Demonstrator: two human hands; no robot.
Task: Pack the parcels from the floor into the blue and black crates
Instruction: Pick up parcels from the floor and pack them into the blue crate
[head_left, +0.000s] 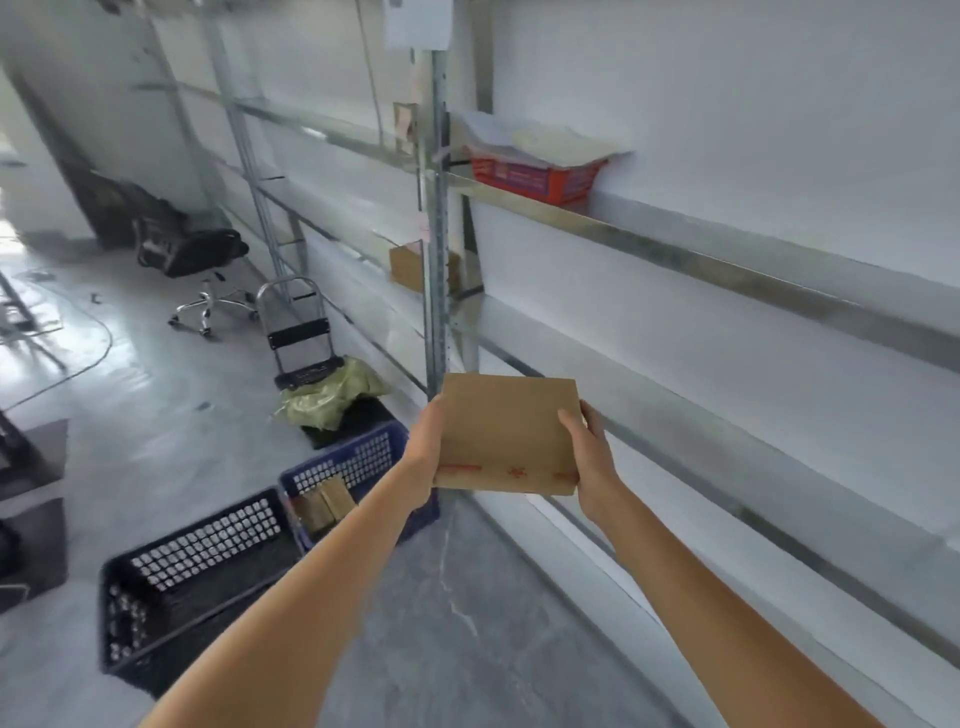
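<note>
1. The left hand (427, 447) and right hand (589, 457) each gripped a side edge of one flat parcel (506, 434), held in the air above the floor, beside the shelving (675, 249).
2. The black crate (192, 582), nearest, showed no parcels inside; part of its interior was hidden.
3. The blue crate (348, 467), touching it beyond, held a few brown parcels (324, 504).
4. Judged progress: early; the held parcel remained unpacked.

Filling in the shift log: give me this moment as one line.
hands: left and right grip box | blue crate: holds boxes | black crate: contents unclear
</note>
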